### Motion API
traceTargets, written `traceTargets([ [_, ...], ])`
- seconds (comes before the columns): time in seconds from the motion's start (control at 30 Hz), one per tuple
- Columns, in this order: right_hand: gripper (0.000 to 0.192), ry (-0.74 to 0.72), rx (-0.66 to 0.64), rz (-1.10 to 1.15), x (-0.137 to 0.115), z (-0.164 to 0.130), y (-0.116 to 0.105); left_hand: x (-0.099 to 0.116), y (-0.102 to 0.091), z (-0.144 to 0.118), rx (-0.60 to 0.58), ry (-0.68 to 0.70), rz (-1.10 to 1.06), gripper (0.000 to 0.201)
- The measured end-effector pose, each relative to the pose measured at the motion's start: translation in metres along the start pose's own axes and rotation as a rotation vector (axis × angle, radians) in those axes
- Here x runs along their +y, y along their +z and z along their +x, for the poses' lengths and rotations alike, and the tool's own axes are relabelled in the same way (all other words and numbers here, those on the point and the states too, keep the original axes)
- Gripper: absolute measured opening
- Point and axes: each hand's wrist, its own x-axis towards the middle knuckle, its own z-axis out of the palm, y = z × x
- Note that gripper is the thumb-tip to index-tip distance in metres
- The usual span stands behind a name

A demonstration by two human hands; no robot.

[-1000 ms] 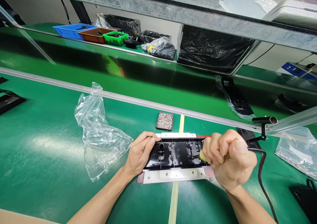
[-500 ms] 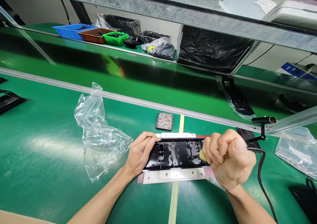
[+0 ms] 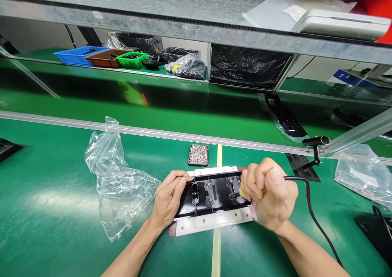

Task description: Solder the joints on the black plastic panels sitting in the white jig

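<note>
A long black plastic panel (image 3: 219, 193) with molded ribs and posts lies in a white fixture (image 3: 211, 222) on the green bench. My left hand (image 3: 170, 195) grips the panel's left end, fingers over its far edge. In my right hand (image 3: 269, 193), closed in a fist, is a corded electric screwdriver (image 3: 241, 193), its yellow nose and dark tip angled down at the panel's right half. Most of the tool's body is hidden by the fist. Beyond the fixture sits a small black tray (image 3: 198, 155) of tiny silvery screws.
A crumpled clear plastic bag (image 3: 119, 183) lies left of the fixture. A metal tube holder (image 3: 317, 142) stands at right, near a clear bag (image 3: 363, 173). Blue (image 3: 78, 56), brown (image 3: 104, 59) and green (image 3: 131, 60) bins stand behind. A metal shelf (image 3: 171, 27) crosses overhead.
My view has shifted, so the background sits lower and farther left. Both hands keep their holds, with the screwdriver still at the panel's right half.
</note>
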Motion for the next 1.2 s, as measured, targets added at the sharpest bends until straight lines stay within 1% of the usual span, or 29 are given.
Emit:
traceTargets([
  [0.17,0.042,-0.029,-0.004,-0.005,0.010,-0.003,0.003,-0.008,-0.006,-0.002,-0.012,-0.003,0.028,0.030],
  [0.37,0.039,-0.031,-0.028,0.002,0.017,-0.005,0.005,-0.015,-0.011,-0.003,-0.015,-0.022,0.054,0.032],
  [1.2,0.040,-0.033,-0.019,0.016,0.014,-0.006,0.003,-0.008,-0.011,0.000,-0.018,-0.015,0.036,0.030],
])
